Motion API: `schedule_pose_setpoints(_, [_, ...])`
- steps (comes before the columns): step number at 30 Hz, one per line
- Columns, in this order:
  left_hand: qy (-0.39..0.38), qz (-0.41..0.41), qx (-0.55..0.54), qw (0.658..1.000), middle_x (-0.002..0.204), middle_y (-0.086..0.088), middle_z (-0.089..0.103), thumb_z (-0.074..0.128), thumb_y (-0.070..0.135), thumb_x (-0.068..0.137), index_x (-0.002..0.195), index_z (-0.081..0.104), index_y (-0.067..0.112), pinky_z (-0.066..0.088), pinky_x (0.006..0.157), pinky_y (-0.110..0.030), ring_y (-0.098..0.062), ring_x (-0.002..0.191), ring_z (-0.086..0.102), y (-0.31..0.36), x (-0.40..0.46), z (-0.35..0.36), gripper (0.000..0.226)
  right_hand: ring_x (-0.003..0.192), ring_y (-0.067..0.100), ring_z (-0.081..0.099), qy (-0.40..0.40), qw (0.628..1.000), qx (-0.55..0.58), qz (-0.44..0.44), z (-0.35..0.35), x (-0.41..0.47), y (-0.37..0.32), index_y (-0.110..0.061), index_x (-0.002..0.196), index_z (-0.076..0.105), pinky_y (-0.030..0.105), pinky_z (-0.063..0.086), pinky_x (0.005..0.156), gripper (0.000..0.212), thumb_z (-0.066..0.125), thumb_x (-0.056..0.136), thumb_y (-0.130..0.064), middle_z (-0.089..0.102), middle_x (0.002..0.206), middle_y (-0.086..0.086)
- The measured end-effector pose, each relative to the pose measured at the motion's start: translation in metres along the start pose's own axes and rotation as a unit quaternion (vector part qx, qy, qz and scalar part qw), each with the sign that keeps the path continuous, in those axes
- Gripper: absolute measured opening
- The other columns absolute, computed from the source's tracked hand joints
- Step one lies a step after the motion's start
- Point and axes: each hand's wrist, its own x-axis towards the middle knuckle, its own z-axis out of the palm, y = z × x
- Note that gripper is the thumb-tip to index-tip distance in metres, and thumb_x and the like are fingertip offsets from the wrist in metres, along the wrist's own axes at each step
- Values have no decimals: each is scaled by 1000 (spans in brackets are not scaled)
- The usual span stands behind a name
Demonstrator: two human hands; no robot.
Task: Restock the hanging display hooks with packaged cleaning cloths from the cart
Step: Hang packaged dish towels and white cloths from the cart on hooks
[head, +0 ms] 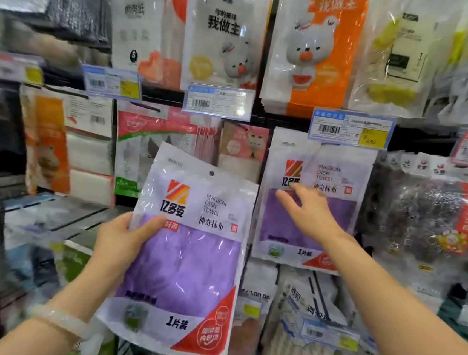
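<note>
My left hand grips the left edge of a packaged purple dish cloth, held upright in front of the display with its hang hole at the top. A matching purple cloth pack hangs on the display to the right, under a blue and yellow price tag. My right hand reaches toward that hanging pack, fingers spread and touching its front. The hook behind the price tag is hidden. The cart is out of view.
Rows of other packaged cloths hang around: bear-print packs and an orange pack above, steel scourers at right, orange and white packs at left. More packs hang below. Price tags stick out from the hook ends.
</note>
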Motion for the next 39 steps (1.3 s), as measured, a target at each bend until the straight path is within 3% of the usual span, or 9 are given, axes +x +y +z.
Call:
schedule_pose_setpoints(3, [-29, 23, -12, 999, 68, 4, 73, 72, 16, 79, 76, 70, 12, 52, 58, -23, -10, 63, 63, 6, -7, 16, 5, 106, 18, 60, -78, 957, 279, 16, 8, -24, -16, -29, 144, 23, 27, 46, 85, 75, 64, 83, -42, 54, 128, 1])
schedule_pose_setpoints(7, [-78, 33, -38, 996, 80, -8, 70, 69, 13, 83, 84, 68, 3, 47, 62, -26, -16, 73, 58, 10, -13, 51, 10, 88, 18, 69, 50, 909, 413, 18, 4, -45, -11, -44, 129, 29, 34, 58, 76, 81, 78, 73, -13, 62, 110, 4])
schedule_pose_setpoints(11, [-144, 41, -37, 988, 75, 11, 73, 64, 14, 87, 83, 69, 19, 52, 60, -14, -6, 69, 64, 9, -20, 85, 8, 86, 12, 68, 150, 909, 386, -44, -24, -62, 10, -49, 118, 38, 17, 54, 70, 68, 70, 80, -2, 59, 109, 2])
schedule_pose_setpoints(15, [-204, 45, -67, 976, 79, 15, 74, 60, 9, 90, 90, 67, 22, 55, 66, -14, 1, 73, 68, 14, -32, 118, 15, 94, 9, 67, 197, 912, 354, -69, -54, -74, 26, -48, 114, 44, 24, 56, 81, 64, 64, 83, 4, 59, 109, -6])
schedule_pose_setpoints(19, [-219, 46, -88, 971, 89, 7, 75, 61, 14, 90, 91, 66, 21, 57, 76, -28, -12, 84, 70, 28, -36, 144, 9, 93, 2, 65, 243, 907, 337, -74, -79, -74, 34, -38, 123, 46, 15, 53, 77, 58, 64, 84, 0, 60, 117, 3])
schedule_pose_setpoints(21, [-228, 46, -97, 968, 92, 4, 75, 62, 16, 90, 94, 66, 20, 57, 77, -29, -13, 86, 71, 35, -34, 152, 7, 89, -3, 59, 264, 910, 312, -67, -90, -69, 35, -26, 132, 45, 14, 51, 77, 57, 65, 84, -2, 58, 109, -7])
schedule_pose_setpoints(25, [-210, 31, -99, 972, 81, 4, 75, 64, 18, 89, 90, 66, 20, 57, 74, -29, -14, 81, 71, 37, -30, 161, 3, 129, 23, 47, 232, 928, 288, -46, -100, -62, 34, -18, 140, 39, 48, 40, 106, 63, 64, 85, -5, 48, 140, 3])
schedule_pose_setpoints(32, [-216, -17, -80, 973, 88, -1, 74, 62, 14, 90, 85, 70, 20, 52, 88, -40, -25, 95, 68, 27, -32, 156, 11, 125, 14, 46, 173, 952, 252, -17, -89, -58, 33, -16, 143, 36, 42, 35, 111, 64, 62, 86, -2, 48, 131, 3])
schedule_pose_setpoints(39, [-190, 17, -92, 977, 82, -1, 75, 65, 19, 89, 86, 68, 16, 57, 74, -35, -21, 81, 72, 38, -25, 160, 6, 131, 13, 42, 232, 942, 238, -45, -99, -54, 30, -12, 142, 37, 37, 34, 112, 63, 64, 85, -6, 46, 133, -5])
